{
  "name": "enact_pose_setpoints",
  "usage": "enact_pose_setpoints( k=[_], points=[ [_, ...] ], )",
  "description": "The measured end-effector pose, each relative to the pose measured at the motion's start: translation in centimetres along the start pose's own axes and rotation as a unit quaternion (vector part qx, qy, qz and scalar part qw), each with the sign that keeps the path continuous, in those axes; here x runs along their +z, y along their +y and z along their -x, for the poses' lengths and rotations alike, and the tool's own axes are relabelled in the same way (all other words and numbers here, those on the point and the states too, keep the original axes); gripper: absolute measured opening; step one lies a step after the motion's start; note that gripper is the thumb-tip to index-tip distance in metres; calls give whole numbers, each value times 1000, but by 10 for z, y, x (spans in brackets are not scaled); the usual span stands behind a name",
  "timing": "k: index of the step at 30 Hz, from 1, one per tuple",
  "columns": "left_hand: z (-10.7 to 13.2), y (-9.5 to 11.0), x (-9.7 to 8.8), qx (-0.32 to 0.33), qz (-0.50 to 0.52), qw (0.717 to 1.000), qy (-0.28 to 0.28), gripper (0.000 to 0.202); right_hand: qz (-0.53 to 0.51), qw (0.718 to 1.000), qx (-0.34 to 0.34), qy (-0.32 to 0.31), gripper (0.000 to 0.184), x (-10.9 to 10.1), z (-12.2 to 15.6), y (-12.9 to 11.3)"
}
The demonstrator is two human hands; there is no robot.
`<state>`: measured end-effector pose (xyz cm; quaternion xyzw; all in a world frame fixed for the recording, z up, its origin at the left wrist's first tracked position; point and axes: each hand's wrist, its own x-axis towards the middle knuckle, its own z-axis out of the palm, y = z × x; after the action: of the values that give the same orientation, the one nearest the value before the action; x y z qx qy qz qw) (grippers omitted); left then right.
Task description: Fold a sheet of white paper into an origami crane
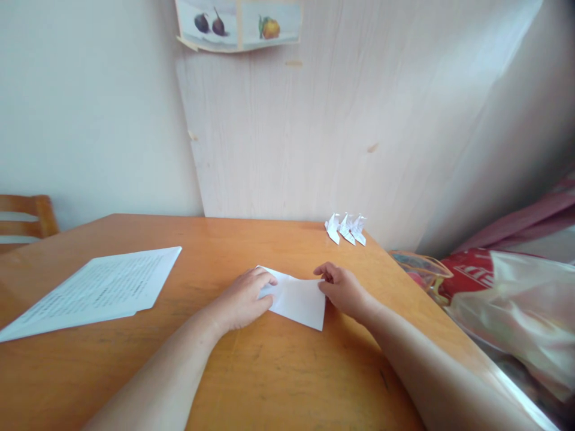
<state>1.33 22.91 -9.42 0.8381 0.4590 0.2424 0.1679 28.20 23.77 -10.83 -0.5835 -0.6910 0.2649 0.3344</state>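
A white sheet of paper (296, 299) lies on the table in front of me, its far right corner raised a little. My left hand (247, 297) rests on the left end of the sheet, thumb and fingers apart, pressing it down. At the upper right corner, my right hand (342, 290) has its thumb and fingertips closed on the paper's edge. Some of its fingers are hidden behind the palm.
Three folded white paper figures (345, 228) stand near the table's back right. A stack of printed sheets (103, 287) lies on the left of the wooden table (251, 383). Bags (507, 305) sit beyond the right edge; a chair (29, 215) stands far left.
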Motion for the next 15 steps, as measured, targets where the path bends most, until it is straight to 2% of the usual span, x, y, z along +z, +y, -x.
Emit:
enact_pose_setpoints(
  k=[8,15],
  points=[
    [-1,4,-5,-29,19,998,46,40,-160,986,44,3,35,-3,3,-10],
    [-4,-2,-5,-44,34,992,109,29,-226,972,55,23,40,-7,3,-12]
  ],
)
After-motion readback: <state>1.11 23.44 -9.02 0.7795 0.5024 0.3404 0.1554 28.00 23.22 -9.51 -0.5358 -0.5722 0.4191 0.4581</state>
